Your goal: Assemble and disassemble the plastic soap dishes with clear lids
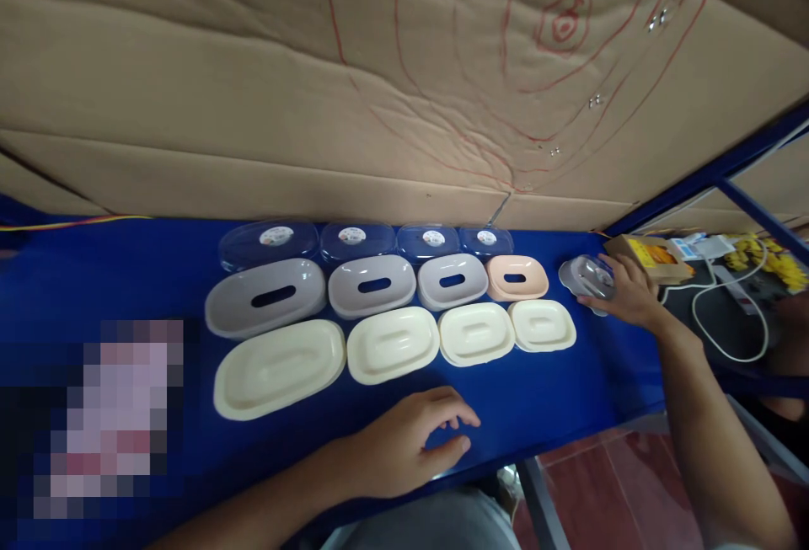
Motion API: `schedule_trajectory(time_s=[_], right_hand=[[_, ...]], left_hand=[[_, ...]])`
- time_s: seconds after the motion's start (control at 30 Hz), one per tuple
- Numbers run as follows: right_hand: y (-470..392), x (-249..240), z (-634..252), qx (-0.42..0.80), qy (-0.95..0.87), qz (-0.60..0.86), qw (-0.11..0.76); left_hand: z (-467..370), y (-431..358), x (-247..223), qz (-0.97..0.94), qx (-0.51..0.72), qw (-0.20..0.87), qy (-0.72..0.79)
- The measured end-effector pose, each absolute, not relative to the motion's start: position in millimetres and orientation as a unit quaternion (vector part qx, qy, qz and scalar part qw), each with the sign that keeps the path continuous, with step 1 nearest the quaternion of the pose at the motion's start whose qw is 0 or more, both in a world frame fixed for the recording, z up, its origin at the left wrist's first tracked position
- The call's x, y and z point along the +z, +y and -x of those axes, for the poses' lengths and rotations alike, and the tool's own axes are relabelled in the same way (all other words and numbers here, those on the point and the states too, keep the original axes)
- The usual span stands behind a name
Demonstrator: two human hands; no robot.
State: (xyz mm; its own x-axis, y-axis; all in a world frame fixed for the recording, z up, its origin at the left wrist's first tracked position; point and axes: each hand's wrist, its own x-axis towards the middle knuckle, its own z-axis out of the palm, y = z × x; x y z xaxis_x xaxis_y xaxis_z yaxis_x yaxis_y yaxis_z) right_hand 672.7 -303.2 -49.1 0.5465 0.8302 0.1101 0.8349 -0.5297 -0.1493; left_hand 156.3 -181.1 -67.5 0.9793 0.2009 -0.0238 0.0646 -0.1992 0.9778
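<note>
My right hand (632,291) grips the side of a small soap dish with a clear lid (589,277), at the right end of the blue table. My left hand (414,442) is near the front edge, fingers apart and loosely bent, with nothing in it. Ahead of it lies a row of several cream oval trays (393,346). Behind them stand several grey slotted oval dishes (372,287) and one peach slotted dish (517,277). Several clear lids with round stickers (357,240) form the back row. The right fingers partly cover the dish they hold.
A cardboard wall (253,95) with red drawn lines rises behind the blue table (126,280). On the right are an open carton (650,258), a white cable (766,327), yellow flowers (768,264) and a blue metal frame (758,211). A pixelated patch covers the left side.
</note>
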Motion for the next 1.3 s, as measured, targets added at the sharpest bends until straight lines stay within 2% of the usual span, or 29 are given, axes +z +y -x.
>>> schedule_trajectory(time_s=[0.2,0.33,0.53,0.7,0.83,1.0,1.17,1.3], right_hand=[[-316,-49,-646,0.006,-0.482,0.857,0.185],[-329,-25,-573,0.021,-0.534,0.810,0.241],[-313,1,-435,0.171,-0.749,0.625,0.141],[-299,-8,-401,0.196,-0.784,0.579,0.109],[-309,-10,-426,0.158,-0.753,0.616,0.167],[-312,-15,-533,0.008,-0.627,0.752,0.204],[-289,-63,-647,0.011,-0.521,0.826,0.215],[-260,-93,-668,0.005,-0.540,0.817,0.200]], left_hand=[[-158,-180,-71,-0.756,0.069,0.645,0.086],[-156,-182,-79,-0.706,0.081,0.698,0.088],[-159,-185,-84,-0.622,0.100,0.766,0.131],[-162,-177,-80,-0.640,0.155,0.742,0.126],[-160,-173,-81,-0.665,0.125,0.728,0.112],[-155,-172,-76,-0.697,0.051,0.707,0.105],[-154,-171,-74,-0.707,0.033,0.698,0.105],[-154,-170,-77,-0.709,0.011,0.696,0.117]])
